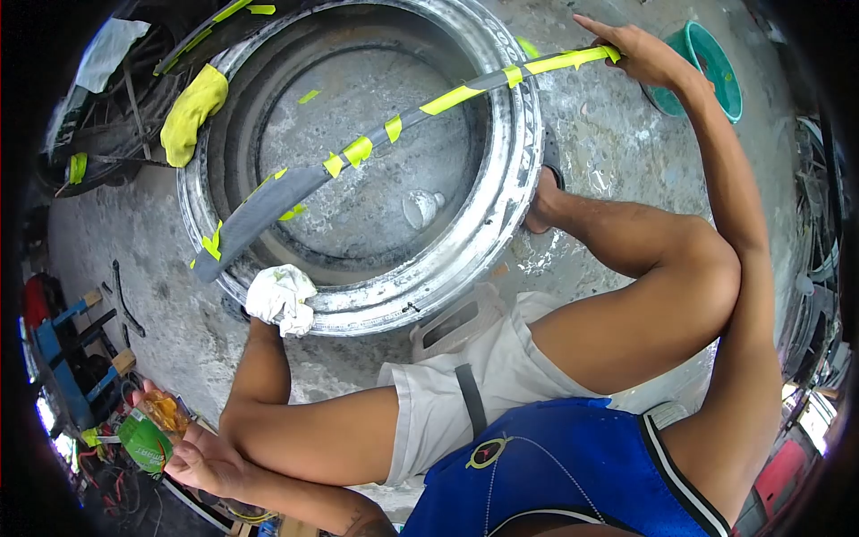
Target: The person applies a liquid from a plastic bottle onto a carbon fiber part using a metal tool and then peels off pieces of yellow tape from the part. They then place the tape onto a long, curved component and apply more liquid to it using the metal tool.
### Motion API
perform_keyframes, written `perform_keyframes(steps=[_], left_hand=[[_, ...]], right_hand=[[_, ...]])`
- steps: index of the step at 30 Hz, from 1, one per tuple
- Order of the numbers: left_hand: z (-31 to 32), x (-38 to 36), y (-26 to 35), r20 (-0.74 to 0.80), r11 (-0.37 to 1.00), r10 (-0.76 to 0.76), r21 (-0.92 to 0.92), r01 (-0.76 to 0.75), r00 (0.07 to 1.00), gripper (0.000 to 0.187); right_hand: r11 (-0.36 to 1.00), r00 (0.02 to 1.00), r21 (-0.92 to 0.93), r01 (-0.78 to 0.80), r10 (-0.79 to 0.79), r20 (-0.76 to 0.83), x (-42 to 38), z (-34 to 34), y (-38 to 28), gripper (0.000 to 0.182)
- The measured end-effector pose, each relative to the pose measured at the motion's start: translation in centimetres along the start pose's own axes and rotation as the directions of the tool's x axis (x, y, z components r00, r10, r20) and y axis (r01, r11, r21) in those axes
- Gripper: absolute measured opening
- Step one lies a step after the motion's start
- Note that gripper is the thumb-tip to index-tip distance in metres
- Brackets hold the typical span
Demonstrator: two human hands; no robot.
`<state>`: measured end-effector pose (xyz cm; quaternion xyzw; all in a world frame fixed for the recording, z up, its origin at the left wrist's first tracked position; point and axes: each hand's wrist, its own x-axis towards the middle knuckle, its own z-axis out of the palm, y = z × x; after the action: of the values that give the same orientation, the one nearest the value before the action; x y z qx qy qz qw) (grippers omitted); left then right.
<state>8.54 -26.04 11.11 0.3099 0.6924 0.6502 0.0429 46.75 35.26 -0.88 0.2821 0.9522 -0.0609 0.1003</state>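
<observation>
**First:** Hands first, please. What is your right hand [637,52] doing?

**Second:** Your right hand reaches far out to the upper right, arm nearly straight. Its fingers are closed over the end of a long grey rubber strip [376,143] marked with bands of yellow tape; the index finger lies stretched along the top.

**First:** And where does that strip run?

**Second:** It slants across a large pale tyre [501,192] lying flat on the concrete floor [161,295], from your hand down to the tyre's lower left rim, where its wider end rests.

**First:** Your left hand [201,458]?

**Second:** Low at the bottom left, palm up, fingers curled round a green and orange packet [148,434]. It is well apart from the tyre.

**First:** What else sits near you?

**Second:** Your bare foot [541,208] presses against the tyre's right edge. A yellow cloth [190,112] drapes over the upper left rim, a white rag [282,298] lies on the lower rim just above your left knee, and a teal bowl [720,67] stands just behind your right wrist.
</observation>
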Motion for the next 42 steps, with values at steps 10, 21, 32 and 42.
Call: perform_keyframes(steps=[10,21,32,42], left_hand=[[4.5,1.4,-1.2,0.19,0.992,0.077,0.079,-0.094,0.979,0.059],[21.9,5.2,-8.3,0.223,0.997,0.034,-0.079,-0.017,0.974,0.058],[25.9,6.0,-14.4,0.15,0.995,-0.089,0.062,0.08,0.985,0.046],[27.8,6.4,-14.0,0.145,0.997,0.076,-0.032,-0.072,0.987,0.044]], right_hand=[[0.995,0.996,0.099,-0.02,0.011,0.09,-0.7,-2.1,-1.7,0.077],[0.998,0.992,-0.037,0.042,-0.046,-0.116,-4.6,0.6,-1.5,0.084],[0.998,0.971,-0.018,0.067,-0.069,-0.228,-5.7,-0.3,-2.1,0.086],[0.693,0.35,0.498,-0.522,0.706,-0.615,-11.0,15.0,4.9,0.026]])
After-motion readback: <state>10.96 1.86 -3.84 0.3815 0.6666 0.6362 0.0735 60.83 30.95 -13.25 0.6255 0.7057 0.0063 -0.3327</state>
